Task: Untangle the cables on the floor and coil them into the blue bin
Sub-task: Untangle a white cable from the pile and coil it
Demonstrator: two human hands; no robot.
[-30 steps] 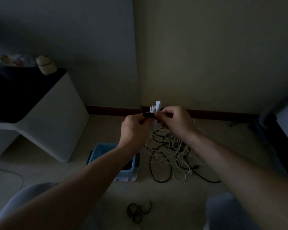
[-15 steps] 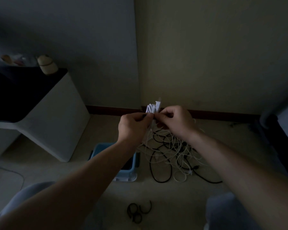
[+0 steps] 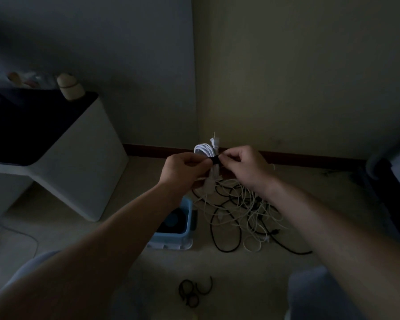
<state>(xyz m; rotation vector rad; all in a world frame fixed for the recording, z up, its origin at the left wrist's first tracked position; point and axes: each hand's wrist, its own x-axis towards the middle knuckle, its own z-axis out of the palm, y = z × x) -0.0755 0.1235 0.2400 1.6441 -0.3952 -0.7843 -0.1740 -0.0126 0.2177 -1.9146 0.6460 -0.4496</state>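
Both hands hold a coiled white cable (image 3: pixel 204 150) in the air, its plug sticking up. A black strap (image 3: pixel 215 160) wraps round the coil. My left hand (image 3: pixel 183 170) pinches the strap from the left, and my right hand (image 3: pixel 245 167) pinches it from the right. Below them a tangle of white and black cables (image 3: pixel 238 211) lies on the floor. The blue bin (image 3: pixel 185 229) stands left of the tangle, partly hidden by my left forearm, with a dark coil inside.
Loose black straps (image 3: pixel 193 291) lie on the floor near my knees. A white cabinet (image 3: pixel 79 162) with a dark top stands at the left, and dark furniture (image 3: pixel 388 181) at the right edge. Walls meet in a corner behind the cables.
The hands have drawn slightly apart along the black strap, and more of the white coil shows above them. The tangle and the bin have not moved.
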